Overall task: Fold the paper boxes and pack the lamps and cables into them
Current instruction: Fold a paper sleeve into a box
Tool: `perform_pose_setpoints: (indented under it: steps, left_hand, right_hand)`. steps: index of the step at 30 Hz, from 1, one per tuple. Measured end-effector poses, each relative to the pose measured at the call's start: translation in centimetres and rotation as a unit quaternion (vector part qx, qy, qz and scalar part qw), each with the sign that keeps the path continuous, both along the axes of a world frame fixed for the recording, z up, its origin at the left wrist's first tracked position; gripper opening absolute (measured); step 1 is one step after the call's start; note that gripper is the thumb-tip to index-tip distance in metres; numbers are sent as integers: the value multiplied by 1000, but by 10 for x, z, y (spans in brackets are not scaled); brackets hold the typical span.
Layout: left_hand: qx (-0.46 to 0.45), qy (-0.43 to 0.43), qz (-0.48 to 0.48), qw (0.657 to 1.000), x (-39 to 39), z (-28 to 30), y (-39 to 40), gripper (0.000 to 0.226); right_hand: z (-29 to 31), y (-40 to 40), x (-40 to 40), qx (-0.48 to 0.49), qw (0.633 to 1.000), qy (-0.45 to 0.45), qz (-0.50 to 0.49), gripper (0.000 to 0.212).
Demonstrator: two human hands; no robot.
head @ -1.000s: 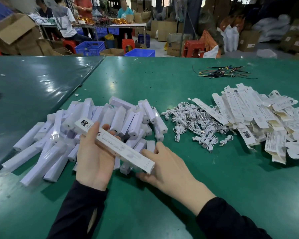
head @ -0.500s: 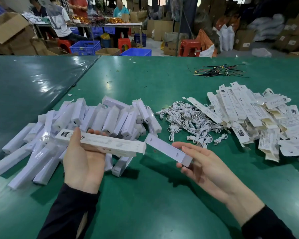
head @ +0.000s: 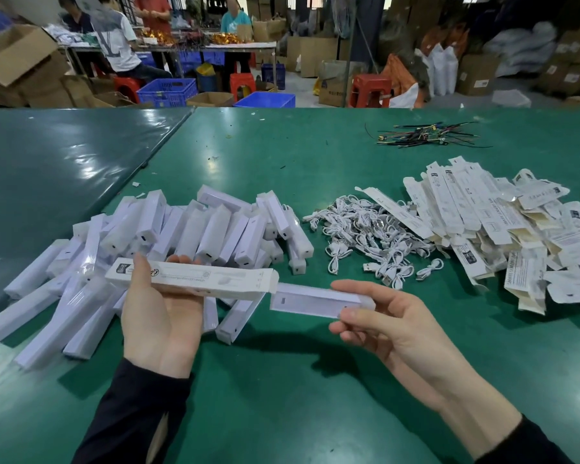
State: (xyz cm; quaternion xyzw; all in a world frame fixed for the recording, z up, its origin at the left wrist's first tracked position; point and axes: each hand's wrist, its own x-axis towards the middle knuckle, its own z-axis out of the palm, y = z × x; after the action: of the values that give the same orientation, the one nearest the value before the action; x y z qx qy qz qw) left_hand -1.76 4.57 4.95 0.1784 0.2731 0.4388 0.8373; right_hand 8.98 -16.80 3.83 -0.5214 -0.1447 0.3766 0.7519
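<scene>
Since half a second ago, the right hand (head: 392, 324) has swung its lamp (head: 318, 300) level, lining its end up just beside the open mouth of the box (head: 191, 279). That hand pinches the lamp's far end, leaving the leading end free to enter. Gripping the box from below, the left hand (head: 161, 316) holds it steady. Beyond the box on the desk (head: 282, 396) lie loose lamps (head: 181, 229), cables (head: 369, 239) and flat boxes (head: 503, 229).

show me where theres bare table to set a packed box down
Bare green tabletop lies near the person, below both hands, and across the far side between the white lamp pile and the tangle of coloured wires. The middle band is crowded: lamps, white coiled cables, then flat printed paper boxes.
</scene>
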Motion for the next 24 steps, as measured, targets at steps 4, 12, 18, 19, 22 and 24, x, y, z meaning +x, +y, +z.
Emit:
perform_pose_setpoints:
  steps: [4,12,18,19,22,24]
  left_hand:
    - [-16,-8,2,1000,1,1,-1,26]
    - [-26,-5,-43,999,2,0,-10,28]
    - [-58,3,-78,995,1,3,-14,26]
    - [-56,5,-85,995,1,4,-15,22]
    - [-39,19,-114,993,4,3,-21,24]
    - [-24,32,-141,989,5,3,-23,22]
  right_hand:
    - [2,2,-7,5,996,-84,-13,22]
    - [3,-1,-14,55,965,-248,-63,26]
    - [6,-6,-5,170,974,-147,-42,31]
    - [6,-7,-4,174,973,-144,-41,30]
    - [7,-8,-3,164,975,-149,-22,28]
    - [7,-8,-3,159,976,-151,-7,27]
